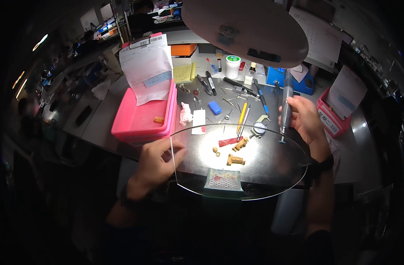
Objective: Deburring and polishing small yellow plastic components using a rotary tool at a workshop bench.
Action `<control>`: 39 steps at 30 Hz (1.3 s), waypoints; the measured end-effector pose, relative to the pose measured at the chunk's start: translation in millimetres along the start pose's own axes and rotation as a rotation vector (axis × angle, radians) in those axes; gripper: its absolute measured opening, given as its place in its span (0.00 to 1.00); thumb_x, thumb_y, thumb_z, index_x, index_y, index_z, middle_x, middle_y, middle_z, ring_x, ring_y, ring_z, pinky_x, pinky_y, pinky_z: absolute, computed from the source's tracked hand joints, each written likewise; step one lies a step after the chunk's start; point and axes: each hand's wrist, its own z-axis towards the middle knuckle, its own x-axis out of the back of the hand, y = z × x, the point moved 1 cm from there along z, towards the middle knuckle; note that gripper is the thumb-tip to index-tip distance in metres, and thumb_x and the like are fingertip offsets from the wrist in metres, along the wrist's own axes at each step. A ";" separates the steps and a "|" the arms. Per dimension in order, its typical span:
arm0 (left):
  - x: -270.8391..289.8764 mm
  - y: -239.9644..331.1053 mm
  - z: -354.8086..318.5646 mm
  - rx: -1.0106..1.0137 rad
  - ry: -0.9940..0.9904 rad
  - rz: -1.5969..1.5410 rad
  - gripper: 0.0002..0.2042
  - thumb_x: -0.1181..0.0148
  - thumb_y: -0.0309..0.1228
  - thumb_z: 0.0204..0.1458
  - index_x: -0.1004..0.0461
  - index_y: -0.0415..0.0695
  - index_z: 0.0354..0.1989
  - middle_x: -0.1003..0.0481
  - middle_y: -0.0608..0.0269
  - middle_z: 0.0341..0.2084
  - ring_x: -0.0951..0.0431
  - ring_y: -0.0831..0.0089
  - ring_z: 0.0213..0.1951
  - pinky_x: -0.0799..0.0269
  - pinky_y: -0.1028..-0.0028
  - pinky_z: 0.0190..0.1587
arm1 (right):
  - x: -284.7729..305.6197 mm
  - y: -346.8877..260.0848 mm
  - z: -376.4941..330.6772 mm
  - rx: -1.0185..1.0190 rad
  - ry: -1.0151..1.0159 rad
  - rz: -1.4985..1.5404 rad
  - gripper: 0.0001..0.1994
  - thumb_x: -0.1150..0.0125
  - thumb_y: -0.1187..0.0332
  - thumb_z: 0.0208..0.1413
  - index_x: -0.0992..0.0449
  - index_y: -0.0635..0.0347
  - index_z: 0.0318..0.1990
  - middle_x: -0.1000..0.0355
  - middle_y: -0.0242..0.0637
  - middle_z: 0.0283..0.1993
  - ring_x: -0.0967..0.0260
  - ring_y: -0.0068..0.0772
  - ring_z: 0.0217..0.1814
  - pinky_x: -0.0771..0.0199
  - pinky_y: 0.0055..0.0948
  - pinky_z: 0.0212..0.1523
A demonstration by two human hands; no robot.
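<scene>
Left hand [155, 161] curled over the left edge of a clear shield [272, 172], fingers closed on the rim, thumb toward the bench. Right hand [304, 119] wrapped shut around a grey handpiece [286, 104], held nearly upright, tip pointed down just above the shield's far right rim; cable run up and back from its top. Under the shield, in a pool of lamp light on the dark bench [100, 119]: two tan tooth models [235, 160], one lying flat near centre, the other [241, 143] tilted just beyond it, beside a red strip [228, 141]; two small tan bits [216, 151] to their left. Closer in, a small perforated tray [223, 179] with a red smear, against the near rim. Neither hand in contact with the models. Beyond the shield, a scatter of tools: yellow pencil [242, 115], blue-tipped pen [263, 104], black marker [211, 83], blue eraser-like block [215, 107], dial gauge [258, 128], white jar with green lid [232, 66]. To the left, stacked pink trays [142, 119] with a paper slip [146, 68] propped up and a small tan piece [158, 119] inside the top one. Another pink tray [334, 117] with paper at far right. Lamp head [244, 28] overhead, blurred.
</scene>
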 end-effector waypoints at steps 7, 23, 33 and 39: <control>17.7 -7.4 22.9 0.058 -0.012 0.060 0.07 0.39 0.26 0.52 0.24 0.34 0.35 0.21 0.61 0.25 0.23 0.82 0.30 0.29 0.79 0.33 | -35.9 -39.2 32.8 0.307 -0.010 0.875 0.13 0.44 0.60 0.50 0.42 0.48 0.23 0.48 0.24 0.15 0.50 0.21 0.17 0.43 0.27 0.29; -99.2 34.9 145.6 -0.335 -0.175 -0.241 0.17 0.48 0.31 0.58 0.34 0.35 0.52 0.28 0.57 0.37 0.30 0.71 0.37 0.32 0.71 0.42 | -91.7 -25.9 55.4 0.445 0.048 0.825 0.14 0.57 0.65 0.61 0.43 0.53 0.22 0.44 0.30 0.18 0.47 0.26 0.18 0.39 0.29 0.26; -65.8 4.3 134.8 -0.047 -0.360 0.281 0.13 0.41 0.36 0.48 0.25 0.36 0.35 0.25 0.56 0.23 0.23 0.69 0.27 0.28 0.68 0.33 | -28.0 -45.6 55.7 0.579 0.294 1.158 0.14 0.43 0.61 0.54 0.39 0.51 0.23 0.46 0.26 0.15 0.48 0.22 0.18 0.37 0.30 0.37; -74.0 2.2 117.9 -0.243 -0.363 0.388 0.14 0.45 0.27 0.41 0.24 0.37 0.37 0.24 0.50 0.29 0.23 0.56 0.37 0.28 0.64 0.41 | -17.3 -59.9 45.3 0.418 0.155 0.758 0.13 0.38 0.59 0.52 0.35 0.54 0.26 0.44 0.26 0.14 0.44 0.21 0.16 0.35 0.29 0.28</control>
